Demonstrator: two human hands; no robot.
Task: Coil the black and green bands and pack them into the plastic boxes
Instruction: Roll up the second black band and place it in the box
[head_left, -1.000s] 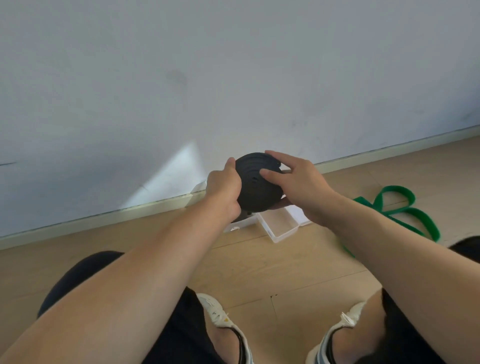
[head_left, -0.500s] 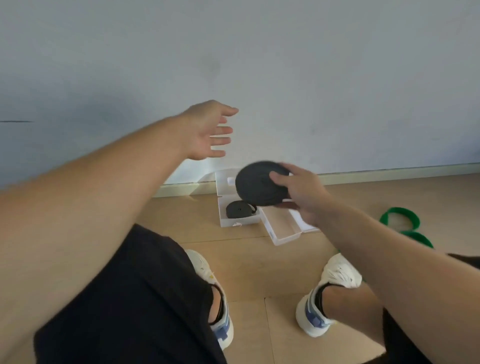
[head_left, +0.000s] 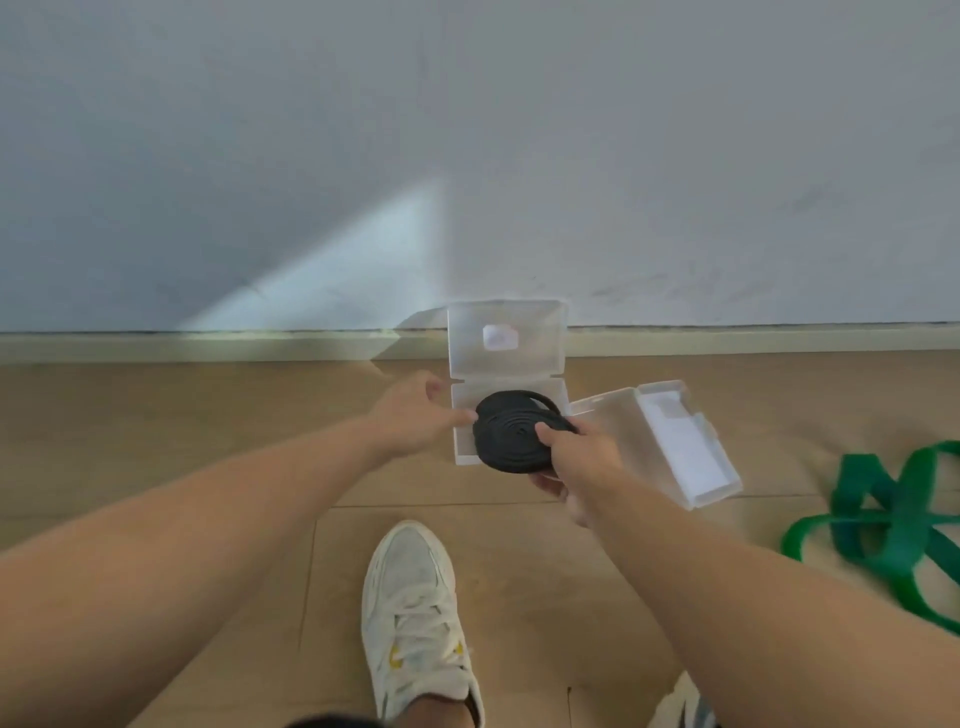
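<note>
Wood floor (head_left: 208, 431): coiled black band (head_left: 511, 439) over open box (head_left: 462, 431).

A pale wall (head_left: 467, 130) with a sunlit patch (head_left: 363, 270) meets a wooden floor (head_left: 208, 415).

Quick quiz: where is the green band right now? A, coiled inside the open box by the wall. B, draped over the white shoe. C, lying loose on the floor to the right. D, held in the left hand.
C: the green band sprawls uncoiled on the wooden floor at the right, touched by neither hand.
</note>
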